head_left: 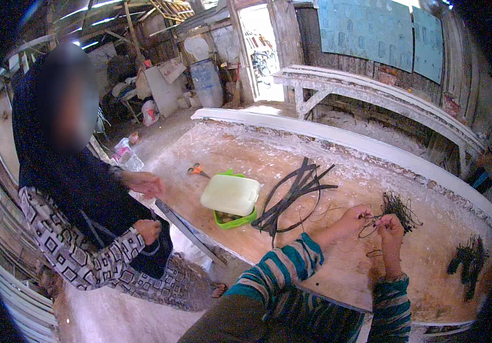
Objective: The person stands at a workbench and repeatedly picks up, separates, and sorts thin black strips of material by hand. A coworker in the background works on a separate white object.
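Note:
My left hand and my right hand are close together over the wooden table, fingers pinched. Between them runs a thin dark cord with a loop in it; whether it is string or wire I cannot tell. Just beyond my right hand lies a tangled pile of dark thin cords. Left of my hands, long black flat strips lie crossed over one another. A short bundle of dark strips rests at the right of the table.
A green box with a pale lid tilted on top stands left of the strips, beside orange-handled scissors. At the left a person in a patterned sleeve stands by the table. Beyond it runs a whitish bench.

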The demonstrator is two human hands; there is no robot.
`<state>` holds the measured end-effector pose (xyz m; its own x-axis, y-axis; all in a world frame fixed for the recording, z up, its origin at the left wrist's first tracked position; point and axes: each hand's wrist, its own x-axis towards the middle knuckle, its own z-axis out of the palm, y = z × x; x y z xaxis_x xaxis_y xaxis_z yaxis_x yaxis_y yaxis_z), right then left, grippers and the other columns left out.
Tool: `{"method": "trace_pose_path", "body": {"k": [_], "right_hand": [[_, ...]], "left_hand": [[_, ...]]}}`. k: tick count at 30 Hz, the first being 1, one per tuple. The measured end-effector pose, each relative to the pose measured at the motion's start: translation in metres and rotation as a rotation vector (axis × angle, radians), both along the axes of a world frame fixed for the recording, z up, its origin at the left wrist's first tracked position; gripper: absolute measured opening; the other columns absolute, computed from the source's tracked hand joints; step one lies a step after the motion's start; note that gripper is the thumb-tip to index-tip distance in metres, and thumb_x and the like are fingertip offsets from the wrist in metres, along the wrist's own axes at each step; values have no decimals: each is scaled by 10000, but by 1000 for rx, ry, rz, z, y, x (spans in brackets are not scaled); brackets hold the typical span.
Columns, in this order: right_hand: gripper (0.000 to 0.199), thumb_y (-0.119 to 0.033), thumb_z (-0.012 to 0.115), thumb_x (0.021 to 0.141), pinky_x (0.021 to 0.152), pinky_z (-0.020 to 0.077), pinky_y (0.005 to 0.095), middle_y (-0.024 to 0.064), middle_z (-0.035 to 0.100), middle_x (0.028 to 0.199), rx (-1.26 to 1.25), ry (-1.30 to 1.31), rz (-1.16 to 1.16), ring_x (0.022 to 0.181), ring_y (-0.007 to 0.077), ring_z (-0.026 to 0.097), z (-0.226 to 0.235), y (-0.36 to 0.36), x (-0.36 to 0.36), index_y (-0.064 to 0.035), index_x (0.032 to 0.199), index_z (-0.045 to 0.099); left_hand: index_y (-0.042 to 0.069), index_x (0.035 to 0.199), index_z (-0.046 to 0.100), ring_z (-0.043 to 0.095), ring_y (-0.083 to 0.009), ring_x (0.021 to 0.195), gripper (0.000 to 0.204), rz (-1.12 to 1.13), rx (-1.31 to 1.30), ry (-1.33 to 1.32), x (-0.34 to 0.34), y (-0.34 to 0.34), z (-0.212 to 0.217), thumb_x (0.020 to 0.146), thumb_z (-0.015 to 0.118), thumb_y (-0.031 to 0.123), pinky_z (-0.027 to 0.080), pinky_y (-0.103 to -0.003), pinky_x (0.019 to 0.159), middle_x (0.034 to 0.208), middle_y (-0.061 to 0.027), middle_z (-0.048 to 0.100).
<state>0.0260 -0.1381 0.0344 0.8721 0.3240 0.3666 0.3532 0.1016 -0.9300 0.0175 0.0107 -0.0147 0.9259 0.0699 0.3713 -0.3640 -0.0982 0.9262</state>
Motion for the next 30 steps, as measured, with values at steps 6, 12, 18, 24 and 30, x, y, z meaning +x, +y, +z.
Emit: {"method": "trace_pose_path", "body": {"k": [6,12,18,24,30], "right_hand": [[134,-24,575,788,557,355,194,-15,480,704,-222,-251,-50,619,64,436,-19,-8,23,-72,719,470],[126,-65,587,801,579,358,195,-22,476,700,-10,-45,46,639,63,438,-2,5,4,-70,739,477],[107,-79,575,820,591,361,197,-25,488,718,-49,-96,-16,648,57,439,-16,-14,28,-67,758,487],[100,-80,577,816,605,372,219,-15,494,725,-67,-214,-186,669,80,453,-18,-10,28,-55,757,500],[100,-62,600,778,611,373,234,7,481,707,-274,-350,-359,657,104,442,-36,-22,48,-46,767,501]], "left_hand": [[98,863,583,460,-59,619,99,-89,-302,182,-5,2,7,817,572,185,376,-210,501,718,29,523],[81,838,559,427,-45,505,87,-110,-240,213,-5,8,11,816,543,163,336,-197,420,614,40,485],[57,834,568,439,-59,483,111,-314,-126,92,-18,-13,23,795,547,158,355,-199,419,615,28,490],[53,816,576,478,-68,528,103,-357,-88,79,-21,-13,16,774,555,144,383,-208,460,647,17,512],[32,765,558,476,-73,547,83,-455,-80,54,-28,-25,24,773,575,113,387,-213,470,643,4,503]]}}
